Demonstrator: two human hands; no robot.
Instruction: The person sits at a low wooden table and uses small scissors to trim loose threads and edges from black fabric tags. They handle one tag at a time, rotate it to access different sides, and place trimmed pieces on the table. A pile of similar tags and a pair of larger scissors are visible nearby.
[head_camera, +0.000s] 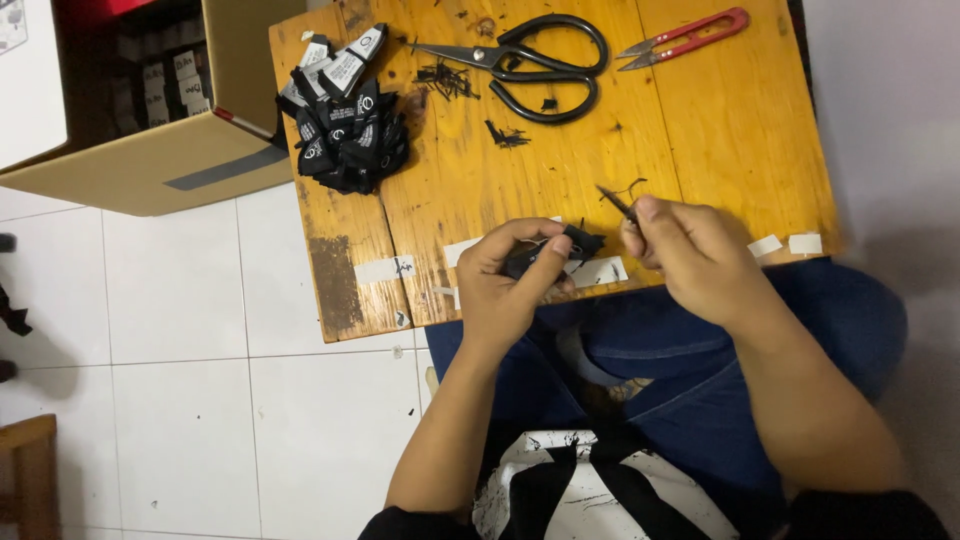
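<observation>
Head view shows the left hand (505, 285) pinching a black tag (560, 250) at the near edge of the wooden board (700, 130). Just beside it, the right hand (690, 255) grips a thin dark tool (617, 203). Scissors (530, 65), red snips (685, 35) and a tag pile (345, 120) lie farther back.

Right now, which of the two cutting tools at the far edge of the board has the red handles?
The small thread snips near the far right corner. The large scissors beside them, toward the middle, are all black with big loop handles.
</observation>
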